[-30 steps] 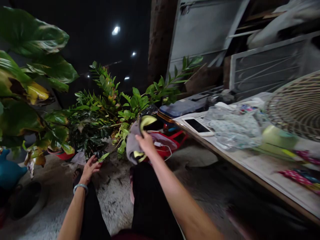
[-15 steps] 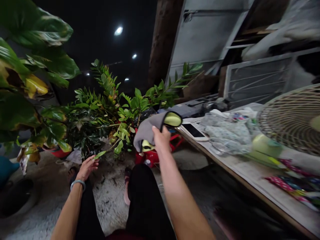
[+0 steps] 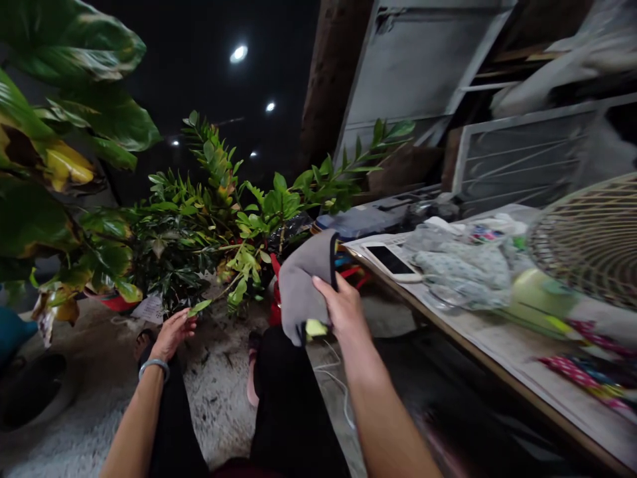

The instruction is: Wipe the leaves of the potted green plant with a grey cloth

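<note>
My left hand (image 3: 172, 332), with a bracelet at the wrist, pinches the tip of a green leaf (image 3: 200, 307) low on the left. My right hand (image 3: 342, 304) is closed on a grey cloth (image 3: 306, 282) with a dark edge and a yellow-green underside. The cloth hangs over the near side of a red object (image 3: 275, 305), mostly hidden, beside the table edge. Leafy green plants (image 3: 219, 206) stand in front of both hands.
On the right, a long table (image 3: 478, 332) bears a white phone (image 3: 393, 262), crumpled plastic and cloth (image 3: 455, 265), and a round fan (image 3: 592, 239). Large leaves (image 3: 89, 50) hang at the upper left. A red pot (image 3: 117, 303) and a teal object (image 3: 14, 335) are at the left.
My right hand has moved right and slightly down, and the cloth has turned so that more of its grey side faces me. My left hand stays at the leaf.
</note>
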Demonstrator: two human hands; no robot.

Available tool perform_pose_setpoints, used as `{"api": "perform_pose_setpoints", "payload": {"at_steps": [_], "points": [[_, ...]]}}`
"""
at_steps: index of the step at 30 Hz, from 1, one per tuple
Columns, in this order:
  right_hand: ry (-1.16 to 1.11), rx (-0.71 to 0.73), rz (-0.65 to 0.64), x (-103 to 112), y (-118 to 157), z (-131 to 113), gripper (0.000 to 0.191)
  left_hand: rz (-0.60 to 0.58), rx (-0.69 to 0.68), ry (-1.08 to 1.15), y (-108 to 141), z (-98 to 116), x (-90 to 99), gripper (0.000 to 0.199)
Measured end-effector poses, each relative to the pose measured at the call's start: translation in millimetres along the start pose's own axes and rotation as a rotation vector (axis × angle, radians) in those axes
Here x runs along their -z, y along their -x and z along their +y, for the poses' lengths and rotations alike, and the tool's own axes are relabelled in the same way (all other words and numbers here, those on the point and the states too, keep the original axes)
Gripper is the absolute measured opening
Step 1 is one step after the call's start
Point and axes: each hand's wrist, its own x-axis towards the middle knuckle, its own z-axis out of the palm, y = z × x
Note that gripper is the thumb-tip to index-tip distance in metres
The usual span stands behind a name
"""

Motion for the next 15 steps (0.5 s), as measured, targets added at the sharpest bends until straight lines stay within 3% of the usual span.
{"api": "perform_pose_setpoints", "payload": {"at_steps": [2, 5, 7, 9, 10, 12, 15], "points": [[0.057, -0.02, -0.044, -33, -6, -1, 0.055, 0.007, -0.01, 0.013, 1, 0, -2.8, 0.054], [0.103, -0.055, -0.379, -82, 41, -4, 0.045, 0.023, -0.029, 0.019, -1, -2, -3.6, 0.05], [0.051, -0.022, -0.629, -91, 87, -8, 0.042, 0.053, -0.041, 0.013, -3, -3, -1.9, 0.044], [-0.007, -0.015, -0.838, -75, 117, -14, 0.043, 0.081, -0.042, 0.008, -6, -2, 0.1, 0.041], [-0.026, -0.027, -0.857, -59, 122, -17, 0.043, 0.079, -0.036, 0.007, -6, -1, 0.6, 0.041], [-0.031, -0.063, -0.76, -22, 108, -21, 0.047, 0.043, -0.019, 0.011, -5, 1, 0.4, 0.045], [0.025, -0.083, -0.423, 13, 50, -21, 0.052, -0.011, -0.011, 0.023, -1, 4, -2.5, 0.051]]}}
